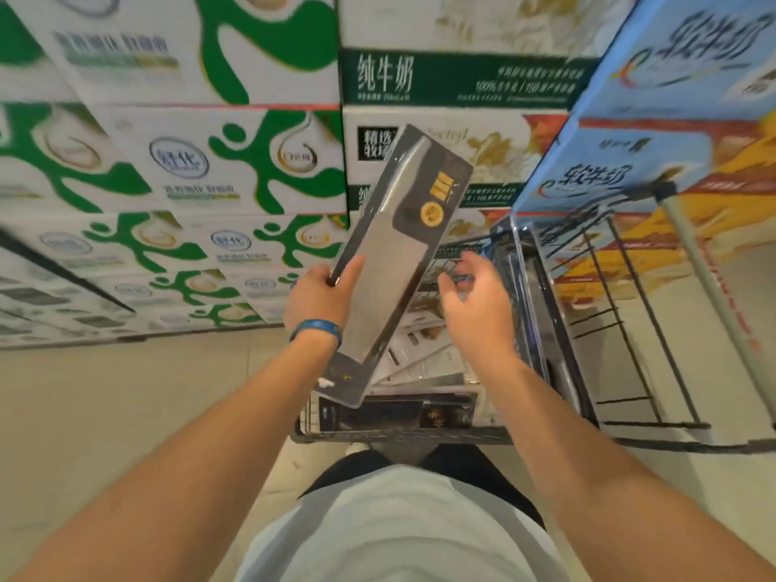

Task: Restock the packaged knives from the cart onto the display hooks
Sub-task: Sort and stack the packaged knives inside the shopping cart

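I note one packaged knife (399, 262), a cleaver in a dark blister card with gold labels, held tilted above the cart (546, 329). My left grip (321, 298) is clenched on the card's left edge, thumb across its front, with a blue wristband (315, 331) just below at the wrist. My right grip (476, 300) is released, fingers spread, hanging just right of the card and not touching it, over the cart's contents. Below both grips I see more packaged knives (399, 409) lying flat in the cart. Beyond the grips stand stacked milk cartons (168, 161), green and white. To the right of the right grip are blue cartons (655, 132). The frame is somewhat blurred.
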Action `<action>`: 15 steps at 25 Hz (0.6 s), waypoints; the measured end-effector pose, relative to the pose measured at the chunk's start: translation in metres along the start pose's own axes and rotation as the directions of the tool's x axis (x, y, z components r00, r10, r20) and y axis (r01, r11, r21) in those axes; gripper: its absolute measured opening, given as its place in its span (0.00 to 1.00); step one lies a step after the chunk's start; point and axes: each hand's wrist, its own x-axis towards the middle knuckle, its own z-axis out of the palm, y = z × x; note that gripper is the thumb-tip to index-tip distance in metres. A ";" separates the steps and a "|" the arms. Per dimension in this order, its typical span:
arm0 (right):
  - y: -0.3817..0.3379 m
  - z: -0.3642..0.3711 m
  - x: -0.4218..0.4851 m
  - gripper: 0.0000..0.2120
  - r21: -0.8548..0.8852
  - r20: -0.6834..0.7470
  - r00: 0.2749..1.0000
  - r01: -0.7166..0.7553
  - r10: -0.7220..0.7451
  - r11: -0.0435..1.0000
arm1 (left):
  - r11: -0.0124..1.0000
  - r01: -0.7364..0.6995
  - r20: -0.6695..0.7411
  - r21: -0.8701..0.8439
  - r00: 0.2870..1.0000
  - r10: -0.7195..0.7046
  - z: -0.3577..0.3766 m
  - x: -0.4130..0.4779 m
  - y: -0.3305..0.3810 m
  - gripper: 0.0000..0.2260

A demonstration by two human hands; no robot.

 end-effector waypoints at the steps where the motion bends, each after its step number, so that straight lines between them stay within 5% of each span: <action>1: -0.010 -0.015 0.003 0.24 -0.176 -0.067 0.976 0.194 -0.208 0.965 | 0.992 -0.086 -0.005 0.088 0.996 0.087 -0.008 0.005 0.011 0.27; 3: -0.032 -0.043 0.014 0.28 -0.497 -0.087 0.865 0.392 -0.495 0.774 | 0.902 -0.309 0.018 0.303 0.948 0.319 -0.021 0.015 0.045 0.28; 5: -0.044 -0.075 0.030 0.35 -0.684 0.033 0.811 0.445 -0.585 0.578 | 0.686 -0.549 0.051 0.478 0.797 0.602 -0.025 0.021 0.088 0.29; 8: -0.030 -0.136 0.049 0.24 -0.652 0.284 0.828 0.536 -0.483 0.537 | 0.225 -0.817 0.210 0.531 0.384 0.899 -0.006 0.007 0.149 0.28; 10: 0.001 -0.172 0.047 0.15 -0.611 0.283 0.860 0.503 -0.425 0.611 | 0.047 -0.889 0.224 0.455 0.166 0.960 0.019 -0.013 0.180 0.23; 12: 0.043 -0.201 0.039 0.17 -0.575 0.124 0.912 0.387 -0.391 0.720 | 0.142 -0.900 0.093 0.411 0.197 0.976 0.053 -0.034 0.199 0.19; 13: 0.065 -0.215 0.033 0.16 -0.530 0.017 0.944 0.289 -0.330 0.797 | 0.271 -0.874 0.037 0.402 0.311 0.950 0.072 -0.047 0.203 0.24; 15: 0.105 -0.230 0.020 0.13 -0.378 -0.145 0.981 0.063 -0.126 0.924 | 0.620 -0.695 0.121 0.364 0.695 0.708 0.108 -0.072 0.191 0.36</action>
